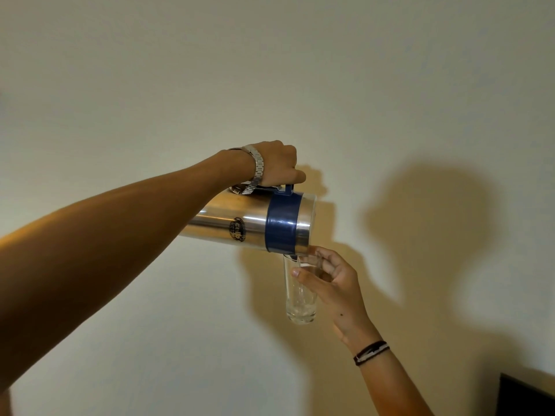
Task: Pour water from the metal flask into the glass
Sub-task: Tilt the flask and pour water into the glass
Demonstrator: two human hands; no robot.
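Observation:
The metal flask (240, 226), silver with a blue band near its mouth, is tipped almost level in mid-air, mouth to the right. My left hand (277, 163), with a metal watch on the wrist, grips the flask's blue handle from above. Directly under the flask's spout a tall clear glass (300, 295) hangs upright, with a little water at its bottom. My right hand (327, 280) holds the glass near its rim, thumb in front and fingers behind. A thin stream inside the glass is hard to make out.
A plain pale wall fills the background, with shadows of the arms and flask at the right. A dark object (524, 396) shows at the bottom right corner.

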